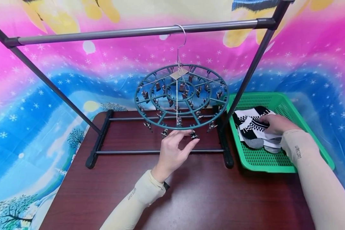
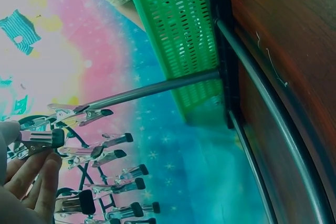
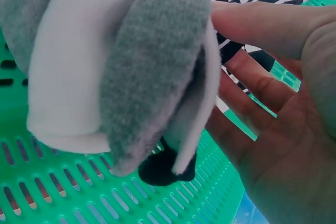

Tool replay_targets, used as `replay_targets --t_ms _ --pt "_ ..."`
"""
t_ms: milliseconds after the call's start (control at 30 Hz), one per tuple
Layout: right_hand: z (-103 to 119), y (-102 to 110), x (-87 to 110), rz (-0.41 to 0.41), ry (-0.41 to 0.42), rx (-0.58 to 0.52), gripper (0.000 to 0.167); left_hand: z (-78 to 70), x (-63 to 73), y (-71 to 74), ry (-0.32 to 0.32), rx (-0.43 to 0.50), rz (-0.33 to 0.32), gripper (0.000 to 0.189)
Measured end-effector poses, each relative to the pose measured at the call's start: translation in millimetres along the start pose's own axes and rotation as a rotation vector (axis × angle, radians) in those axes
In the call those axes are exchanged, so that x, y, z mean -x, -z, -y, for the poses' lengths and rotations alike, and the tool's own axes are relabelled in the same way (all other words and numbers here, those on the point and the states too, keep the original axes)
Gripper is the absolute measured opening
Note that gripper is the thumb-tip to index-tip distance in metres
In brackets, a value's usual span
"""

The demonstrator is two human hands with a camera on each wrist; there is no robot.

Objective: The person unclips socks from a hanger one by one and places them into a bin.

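Note:
A round drying hanger [image 1: 226, 107] with many dangling clips hooks over a metal bar. At its near edge my left hand [image 1: 172, 153] pinches one clip [image 1: 194, 135] between thumb and fingers. The left wrist view shows the same clip [image 2: 42, 139] in the fingertips, with other clips around it. On the right, my right hand [image 1: 280, 124] reaches into a green basket [image 1: 270, 169] and grips a black, white and grey sock [image 1: 254, 127] on a pile. Seen from the right wrist, the thumb presses the edge of a grey and white sock [image 3: 157, 51], fingers behind it.
The garment rack's top bar [image 1: 103, 34] spans the view, its black feet [image 1: 228, 158] standing on a dark red table [image 1: 189, 198]. Low crossbars [image 1: 126, 152] join the feet. A colourful snow-patterned cloth [image 1: 60, 92] hangs behind.

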State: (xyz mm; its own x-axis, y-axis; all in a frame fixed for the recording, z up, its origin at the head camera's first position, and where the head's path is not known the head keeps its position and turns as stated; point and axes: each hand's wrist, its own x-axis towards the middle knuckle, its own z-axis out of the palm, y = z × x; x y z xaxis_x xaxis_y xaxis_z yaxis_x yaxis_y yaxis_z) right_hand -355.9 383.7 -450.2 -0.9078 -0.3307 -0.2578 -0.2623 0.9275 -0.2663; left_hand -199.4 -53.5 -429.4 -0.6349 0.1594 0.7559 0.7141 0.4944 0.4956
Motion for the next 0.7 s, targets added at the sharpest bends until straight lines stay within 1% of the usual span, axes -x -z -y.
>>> replay_targets --t_ms 100,167,267,367,467,533,600,633,667,700 --pt "-0.7 -0.4 0.9 0.003 -0.007 -0.001 0.06 0.2 0.0 0.3 -0.005 -0.02 0.019 0.037" --pt "-0.9 -0.1 1.8 0.003 -0.002 0.003 0.062 -0.3 -0.1 1.4 -0.031 -0.062 0.027 0.039" --pt "-0.3 1.0 4.0 0.001 0.008 0.003 0.063 -3.2 -0.1 5.9 -0.102 -0.162 0.019 0.043" --pt "0.9 2.1 7.0 -0.008 0.025 -0.01 0.063 -6.1 0.9 13.1 -0.189 -0.267 -0.024 0.043" --pt "3.0 4.2 10.4 -0.028 0.051 -0.013 0.061 -6.7 0.9 22.6 -0.296 -0.304 -0.104 0.038" --pt "6.6 7.5 13.8 -0.041 0.056 -0.007 0.061 -4.4 -1.1 31.4 -0.394 -0.325 -0.181 0.034" --pt "10.9 12.3 18.2 -0.062 0.048 -0.005 0.064 -0.6 -5.0 43.5 -0.481 -0.35 -0.271 0.032" --pt "13.4 15.1 21.1 -0.074 0.041 -0.009 0.067 2.3 -7.5 50.6 -0.51 -0.364 -0.319 0.032" --pt "16.4 18.5 24.3 -0.086 0.029 -0.02 0.072 5.5 -10.1 58.3 -0.525 -0.377 -0.367 0.033" --pt "19.4 22.0 27.9 -0.104 0.017 -0.03 0.076 9.7 -12.5 66.2 -0.526 -0.38 -0.408 0.035"
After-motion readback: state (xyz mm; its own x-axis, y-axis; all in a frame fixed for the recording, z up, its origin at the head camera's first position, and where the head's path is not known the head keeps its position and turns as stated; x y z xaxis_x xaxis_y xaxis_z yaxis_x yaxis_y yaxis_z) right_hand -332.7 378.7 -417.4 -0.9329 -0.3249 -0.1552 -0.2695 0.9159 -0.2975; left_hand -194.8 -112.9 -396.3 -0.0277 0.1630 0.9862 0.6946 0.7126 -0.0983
